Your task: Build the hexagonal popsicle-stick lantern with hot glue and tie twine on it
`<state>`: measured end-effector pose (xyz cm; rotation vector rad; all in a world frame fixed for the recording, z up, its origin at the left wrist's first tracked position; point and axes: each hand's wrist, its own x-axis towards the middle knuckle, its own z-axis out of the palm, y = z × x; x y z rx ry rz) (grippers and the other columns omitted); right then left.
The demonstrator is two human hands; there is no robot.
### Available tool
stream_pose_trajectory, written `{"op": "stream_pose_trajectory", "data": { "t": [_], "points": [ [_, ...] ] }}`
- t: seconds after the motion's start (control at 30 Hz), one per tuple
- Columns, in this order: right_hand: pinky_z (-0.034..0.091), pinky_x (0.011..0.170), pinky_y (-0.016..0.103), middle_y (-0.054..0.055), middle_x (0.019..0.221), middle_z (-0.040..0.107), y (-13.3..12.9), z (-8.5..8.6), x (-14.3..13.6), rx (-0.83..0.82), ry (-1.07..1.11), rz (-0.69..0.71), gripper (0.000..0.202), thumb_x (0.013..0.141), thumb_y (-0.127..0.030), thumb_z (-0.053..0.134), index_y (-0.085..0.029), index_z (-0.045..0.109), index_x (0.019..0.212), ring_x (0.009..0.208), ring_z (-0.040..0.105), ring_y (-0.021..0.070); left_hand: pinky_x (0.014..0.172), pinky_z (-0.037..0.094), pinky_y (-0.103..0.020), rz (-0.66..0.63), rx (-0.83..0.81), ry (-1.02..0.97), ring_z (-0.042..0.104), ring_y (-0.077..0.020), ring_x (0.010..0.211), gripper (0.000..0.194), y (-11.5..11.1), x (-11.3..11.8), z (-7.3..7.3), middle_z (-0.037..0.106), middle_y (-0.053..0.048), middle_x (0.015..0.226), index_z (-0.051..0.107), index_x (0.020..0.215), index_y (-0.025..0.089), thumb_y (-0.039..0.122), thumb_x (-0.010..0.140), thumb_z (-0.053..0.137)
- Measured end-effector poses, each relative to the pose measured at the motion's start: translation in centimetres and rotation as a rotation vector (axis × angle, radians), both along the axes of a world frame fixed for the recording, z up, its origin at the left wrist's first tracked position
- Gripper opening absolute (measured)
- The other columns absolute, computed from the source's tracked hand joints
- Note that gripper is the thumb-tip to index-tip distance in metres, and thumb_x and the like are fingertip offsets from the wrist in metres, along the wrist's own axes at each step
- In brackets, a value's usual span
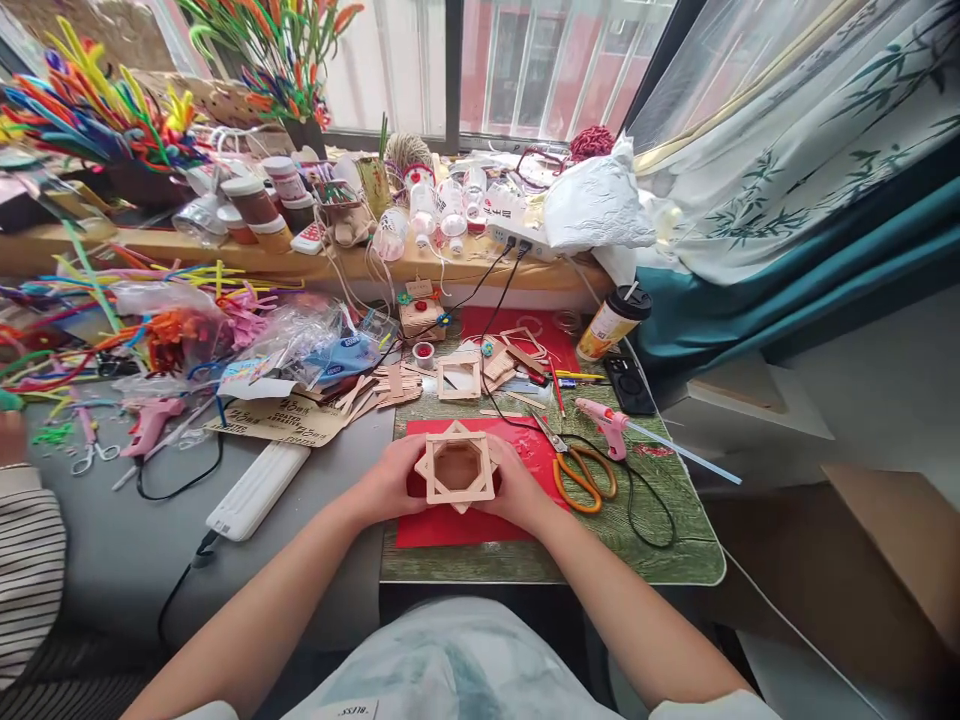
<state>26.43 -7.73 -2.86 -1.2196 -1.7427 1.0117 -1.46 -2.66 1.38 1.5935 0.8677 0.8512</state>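
Observation:
Between my two hands is a craft-stick box, built of square wooden frames stacked at turned angles around an octagonal opening. My left hand wraps its left side, and my right hand wraps its right side. Fingertips of both hands are partly hidden behind the wood. Beneath lies a red sheet on the green wood-grain table. Just beyond the box sits a separate square stick frame. Orange-handled scissors rest right of my right hand, near a pink glue gun with a long glue stick in it.
Loose craft sticks lie behind the red sheet. A drink cup and a black phone stand at the right edge. Left are a white power strip, a second pink glue gun and another person's striped sleeve. Cables cross the table.

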Motion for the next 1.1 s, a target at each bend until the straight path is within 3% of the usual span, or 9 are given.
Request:
{"op": "stream_pose_trajectory", "data": {
  "t": [0.27, 0.4, 0.57, 0.63, 0.7, 0.77, 0.83, 0.93, 1.1],
  "points": [
    [0.043, 0.125, 0.059, 0.011, 0.153, 0.066, 0.1, 1.0, -0.9, 0.005, 0.006, -0.004, 0.091, 0.068, -0.04, 0.101, -0.033, 0.065, 0.151, 0.144, 0.059, 0.0373, 0.13, 0.038, -0.056, -0.1, 0.088, 0.083, 0.059, -0.0445, 0.142, 0.083, 0.1, -1.0, -2.0, 0.07, -0.014, 0.148, 0.072, 0.143, 0.028, 0.04, 0.066, 0.099],
    [0.039, 0.129, 0.064, 0.013, 0.165, 0.056, -0.6, -0.1, -0.4, -0.083, -0.028, -0.065, 0.115, 0.064, -0.043, 0.104, -0.035, 0.049, 0.165, 0.155, 0.051, 0.0399, 0.132, 0.033, -0.06, -0.142, 0.174, 0.215, 0.053, -0.0466, 0.149, 0.095, 0.2, -1.4, -2.7, 0.063, -0.014, 0.158, 0.06, 0.159, 0.032, 0.033, 0.071, 0.097],
    [0.034, 0.133, 0.066, 0.014, 0.176, 0.042, -1.4, -1.2, 0.8, -0.157, -0.058, -0.065, 0.135, 0.06, -0.051, 0.107, -0.037, 0.034, 0.173, 0.163, 0.041, 0.0418, 0.134, 0.028, -0.067, -0.154, 0.156, 0.22, 0.035, -0.0512, 0.163, 0.136, 0.1, -2.8, -3.7, 0.037, -0.016, 0.179, 0.03, 0.176, 0.035, 0.044, 0.063, 0.105],
    [0.033, 0.134, 0.067, 0.015, 0.178, 0.039, -1.6, -1.0, 1.1, -0.126, -0.059, -0.035, 0.138, 0.06, -0.056, 0.106, -0.036, 0.032, 0.174, 0.165, 0.038, 0.0432, 0.137, 0.024, -0.066, -0.114, 0.15, 0.125, 0.028, -0.0498, 0.168, 0.136, -0.2, -3.3, -3.3, 0.028, -0.016, 0.183, 0.023, 0.178, 0.034, 0.048, 0.068, 0.103],
    [0.028, 0.136, 0.069, 0.014, 0.182, 0.031, -1.9, -0.5, 1.2, -0.051, -0.05, -0.011, 0.137, 0.066, -0.064, 0.101, -0.037, 0.026, 0.176, 0.169, 0.03, 0.044, 0.139, 0.022, -0.064, -0.049, 0.199, 0.068, 0.026, -0.0466, 0.169, 0.116, -0.7, -3.3, -2.2, 0.028, -0.015, 0.183, 0.024, 0.178, 0.033, 0.052, 0.085, 0.091],
    [0.024, 0.137, 0.069, 0.012, 0.185, 0.026, -2.2, 0.5, 1.0, 0.067, -0.048, -0.028, 0.121, 0.082, -0.074, 0.086, -0.037, 0.022, 0.178, 0.171, 0.024, 0.0429, 0.14, 0.022, -0.062, 0.011, 0.312, 0.095, 0.028, -0.0433, 0.169, 0.089, -1.3, -2.7, -0.7, 0.031, -0.013, 0.183, 0.03, 0.176, 0.033, 0.053, 0.1, 0.073],
    [0.024, 0.138, 0.069, 0.01, 0.185, 0.026, -2.4, 2.0, 0.5, 0.175, -0.074, -0.08, 0.097, 0.099, -0.075, 0.064, -0.035, 0.024, 0.177, 0.172, 0.024, 0.0407, 0.139, 0.025, -0.061, -0.029, 0.463, 0.177, 0.029, -0.0402, 0.17, 0.078, -1.7, -1.8, 0.9, 0.031, -0.011, 0.183, 0.031, 0.176, 0.034, 0.057, 0.107, 0.06],
    [0.031, 0.137, 0.065, 0.009, 0.184, 0.03, -2.0, 4.4, -0.7, 0.266, -0.165, -0.072, 0.08, 0.108, -0.069, 0.051, -0.034, 0.03, 0.176, 0.17, 0.03, 0.0382, 0.14, 0.027, -0.06, -0.165, 0.6, 0.306, 0.028, -0.0382, 0.17, 0.088, -1.8, -0.3, 2.2, 0.027, -0.012, 0.184, 0.02, 0.178, 0.031, 0.067, 0.107, 0.055],
    [0.033, 0.137, 0.062, 0.01, 0.18, 0.039, -0.9, 5.6, -2.3, 0.268, -0.298, 0.067, 0.083, 0.106, -0.066, 0.058, -0.031, 0.03, 0.176, 0.168, 0.034, 0.0367, 0.14, 0.032, -0.057, -0.239, 0.622, 0.48, 0.027, -0.0369, 0.171, 0.1, -1.3, 0.7, 1.6, 0.029, -0.012, 0.184, 0.012, 0.18, 0.028, 0.064, 0.103, 0.065]
  ]
}}
